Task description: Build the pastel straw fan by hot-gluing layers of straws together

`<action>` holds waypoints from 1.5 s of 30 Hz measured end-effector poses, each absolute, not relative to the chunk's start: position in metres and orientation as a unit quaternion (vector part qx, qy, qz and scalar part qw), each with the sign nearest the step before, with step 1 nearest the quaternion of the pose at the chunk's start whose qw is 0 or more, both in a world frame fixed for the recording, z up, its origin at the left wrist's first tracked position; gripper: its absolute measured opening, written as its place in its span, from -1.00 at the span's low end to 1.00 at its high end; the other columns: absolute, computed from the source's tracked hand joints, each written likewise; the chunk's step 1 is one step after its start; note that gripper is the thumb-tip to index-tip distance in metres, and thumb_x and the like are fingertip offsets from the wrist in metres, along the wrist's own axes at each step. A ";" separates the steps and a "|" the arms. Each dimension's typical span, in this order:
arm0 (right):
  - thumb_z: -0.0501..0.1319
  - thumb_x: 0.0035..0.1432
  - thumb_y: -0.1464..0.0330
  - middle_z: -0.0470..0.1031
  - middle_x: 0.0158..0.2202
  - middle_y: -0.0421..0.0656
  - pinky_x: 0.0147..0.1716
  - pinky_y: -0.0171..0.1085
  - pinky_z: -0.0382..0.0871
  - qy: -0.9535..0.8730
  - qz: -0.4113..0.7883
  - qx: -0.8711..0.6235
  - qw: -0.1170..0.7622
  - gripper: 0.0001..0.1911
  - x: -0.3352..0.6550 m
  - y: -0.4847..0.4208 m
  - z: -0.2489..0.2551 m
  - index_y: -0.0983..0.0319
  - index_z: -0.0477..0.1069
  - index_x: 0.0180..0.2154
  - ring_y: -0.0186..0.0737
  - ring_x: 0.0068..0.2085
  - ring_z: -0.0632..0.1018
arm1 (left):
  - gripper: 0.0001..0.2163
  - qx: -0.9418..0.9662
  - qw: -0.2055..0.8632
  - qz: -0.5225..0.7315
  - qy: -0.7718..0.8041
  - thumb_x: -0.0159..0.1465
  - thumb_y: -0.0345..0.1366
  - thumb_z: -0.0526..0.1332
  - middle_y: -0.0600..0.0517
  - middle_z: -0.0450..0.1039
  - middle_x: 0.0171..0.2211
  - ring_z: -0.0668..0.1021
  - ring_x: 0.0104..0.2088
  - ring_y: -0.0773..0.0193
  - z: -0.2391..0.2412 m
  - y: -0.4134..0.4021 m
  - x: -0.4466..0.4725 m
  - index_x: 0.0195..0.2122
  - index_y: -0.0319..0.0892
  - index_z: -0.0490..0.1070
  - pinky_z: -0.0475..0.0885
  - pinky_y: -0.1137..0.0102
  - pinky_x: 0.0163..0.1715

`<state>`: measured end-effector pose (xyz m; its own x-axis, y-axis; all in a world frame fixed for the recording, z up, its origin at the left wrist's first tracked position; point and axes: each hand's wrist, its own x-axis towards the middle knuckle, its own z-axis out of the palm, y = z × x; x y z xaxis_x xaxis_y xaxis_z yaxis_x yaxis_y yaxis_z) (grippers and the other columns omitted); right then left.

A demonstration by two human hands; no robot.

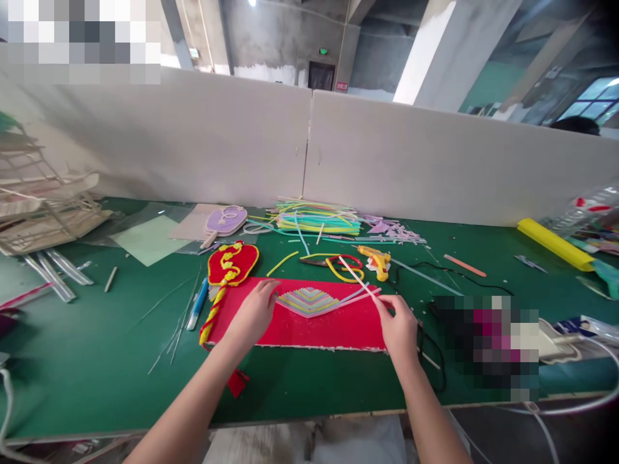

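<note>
The left hand (254, 312) lies flat with fingers loosely extended on the left part of a red rectangular foam sheet (333, 332), which sits near the front middle of the green-covered worktable (120, 361). Its fingertips rest just beside a chevron of pastel strips (309, 299) stuck to the sheet's far edge. The right hand (399, 328) is at the sheet's right end, thumb and forefinger pinched on a thin white strip (358, 278) that slants up and away to the left, its near end touching the right side of the chevron.

Left of the sheet lie a red and yellow fan-shaped ornament (232, 263) with a twisted cord handle and a blue pen (197, 306). Farther back are a lilac fan-shaped piece (226, 220), a pale green sheet (147, 240) and a loose pile of pastel strips (316, 220). A yellow glue gun (377, 261) lies just beyond the right hand, and an orange stick (464, 265) farther right. A yellow roll (554, 243) lies at the far right, and a wooden slatted rack (43, 206) stands at the far left.

White partition boards (387, 161) wall off the table's far edge. Beyond them rise bare concrete walls, a white pillar (430, 51), a dark doorway (322, 75) and a window (592, 100) at the right.
</note>
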<state>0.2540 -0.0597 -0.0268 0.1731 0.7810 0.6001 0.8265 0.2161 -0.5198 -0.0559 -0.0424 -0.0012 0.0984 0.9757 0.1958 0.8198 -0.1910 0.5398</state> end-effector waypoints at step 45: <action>0.13 0.26 0.44 0.42 -0.43 -0.17 -0.28 -0.25 0.26 -0.828 0.005 -0.471 0.304 -0.85 0.178 -0.091 -0.027 0.21 0.36 -0.39 -0.24 -0.36 0.44 | -0.44 0.784 -0.058 0.186 0.589 0.39 -0.11 -0.10 -0.23 0.15 0.28 0.28 0.25 0.03 -0.051 -0.121 -0.012 0.35 -0.30 -0.10 0.27 0.09 0.18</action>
